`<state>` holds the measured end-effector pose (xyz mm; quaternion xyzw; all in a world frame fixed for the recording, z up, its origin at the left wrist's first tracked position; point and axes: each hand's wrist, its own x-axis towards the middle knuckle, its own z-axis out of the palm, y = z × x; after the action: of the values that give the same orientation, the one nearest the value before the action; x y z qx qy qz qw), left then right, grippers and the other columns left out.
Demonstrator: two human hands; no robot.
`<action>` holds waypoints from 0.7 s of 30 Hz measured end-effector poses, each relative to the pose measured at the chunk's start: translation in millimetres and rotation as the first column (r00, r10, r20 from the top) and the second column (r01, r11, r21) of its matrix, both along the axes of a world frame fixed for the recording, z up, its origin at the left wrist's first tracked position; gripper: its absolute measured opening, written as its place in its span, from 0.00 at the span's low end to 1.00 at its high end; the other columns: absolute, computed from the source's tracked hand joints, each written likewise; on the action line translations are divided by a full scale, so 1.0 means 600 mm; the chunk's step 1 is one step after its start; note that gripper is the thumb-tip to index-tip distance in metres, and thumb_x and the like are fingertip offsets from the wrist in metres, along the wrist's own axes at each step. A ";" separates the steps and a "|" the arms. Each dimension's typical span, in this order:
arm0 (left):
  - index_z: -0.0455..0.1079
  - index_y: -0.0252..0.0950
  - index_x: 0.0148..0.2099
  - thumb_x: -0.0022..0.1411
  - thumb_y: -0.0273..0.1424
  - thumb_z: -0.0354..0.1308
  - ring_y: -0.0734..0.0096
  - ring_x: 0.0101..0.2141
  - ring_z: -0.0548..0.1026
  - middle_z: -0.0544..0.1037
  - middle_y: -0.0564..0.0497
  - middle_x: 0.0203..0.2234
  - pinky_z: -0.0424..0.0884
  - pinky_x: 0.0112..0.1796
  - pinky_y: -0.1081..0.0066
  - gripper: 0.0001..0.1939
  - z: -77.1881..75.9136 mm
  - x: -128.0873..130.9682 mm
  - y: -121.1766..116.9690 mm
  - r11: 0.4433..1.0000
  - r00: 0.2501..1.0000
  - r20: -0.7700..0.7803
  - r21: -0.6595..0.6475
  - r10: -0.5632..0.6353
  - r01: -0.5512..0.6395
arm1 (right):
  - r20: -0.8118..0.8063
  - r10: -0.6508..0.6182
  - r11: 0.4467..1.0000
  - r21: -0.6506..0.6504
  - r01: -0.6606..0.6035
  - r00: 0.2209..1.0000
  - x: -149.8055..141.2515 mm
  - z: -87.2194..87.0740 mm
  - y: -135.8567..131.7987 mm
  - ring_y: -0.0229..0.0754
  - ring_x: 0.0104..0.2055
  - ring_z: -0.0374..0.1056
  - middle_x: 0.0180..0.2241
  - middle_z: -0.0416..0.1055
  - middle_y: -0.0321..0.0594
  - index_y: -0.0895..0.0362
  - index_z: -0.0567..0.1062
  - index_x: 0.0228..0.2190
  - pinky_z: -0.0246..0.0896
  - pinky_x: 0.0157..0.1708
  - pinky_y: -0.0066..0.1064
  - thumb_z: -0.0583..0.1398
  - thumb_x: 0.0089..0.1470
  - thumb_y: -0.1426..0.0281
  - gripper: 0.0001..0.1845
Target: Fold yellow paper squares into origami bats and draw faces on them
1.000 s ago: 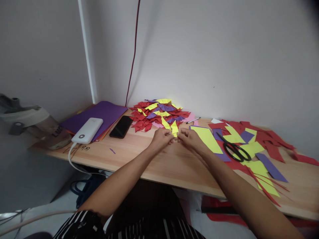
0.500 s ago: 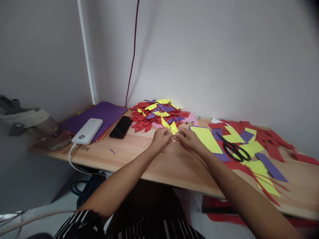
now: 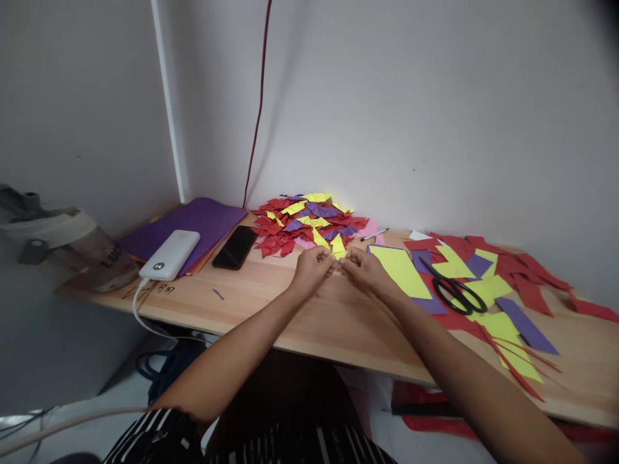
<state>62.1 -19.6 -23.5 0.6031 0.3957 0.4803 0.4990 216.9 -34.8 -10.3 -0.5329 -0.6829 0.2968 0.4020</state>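
Observation:
Between my two hands is a small folded piece of yellow paper (image 3: pixel 338 245), its pointed top showing above the fingers and its lower part hidden by them. My left hand (image 3: pixel 314 265) pinches it from the left, fingers curled. From the right, my right hand (image 3: pixel 360 265) pinches it too, with the fingertips of both hands almost meeting. Just behind them lies a heap of folded paper pieces (image 3: pixel 309 220) in red, yellow and purple, against the wall.
Right of my hands lie a yellow sheet (image 3: pixel 400 270), black-handled scissors (image 3: pixel 454 289), red paper strips (image 3: pixel 532 290) and a pen (image 3: pixel 374 234). To the left are a phone (image 3: pixel 235 247), a white power bank (image 3: pixel 170 255), purple sheets (image 3: pixel 203 216) and a clear bottle (image 3: pixel 104 258).
Both hands stay in nearly the same place, still pinching the yellow paper. Only slight finger movement shows; the other things have not moved.

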 end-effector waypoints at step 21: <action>0.65 0.33 0.28 0.51 0.30 0.58 0.81 0.17 0.67 0.72 0.55 0.17 0.63 0.21 0.79 0.06 -0.012 -0.001 0.015 0.996 0.995 0.099 -0.088 0.007 0.002 | -0.233 0.020 0.997 0.076 -0.003 0.972 0.005 -0.016 0.013 0.40 0.31 0.69 0.28 0.69 0.35 0.53 0.65 0.34 0.64 0.33 0.33 0.61 0.47 0.63 0.13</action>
<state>61.8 -10.5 -30.9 0.5553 0.3922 0.4924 0.5435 219.9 -27.1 -20.0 -0.4749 -0.6447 0.3338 0.4973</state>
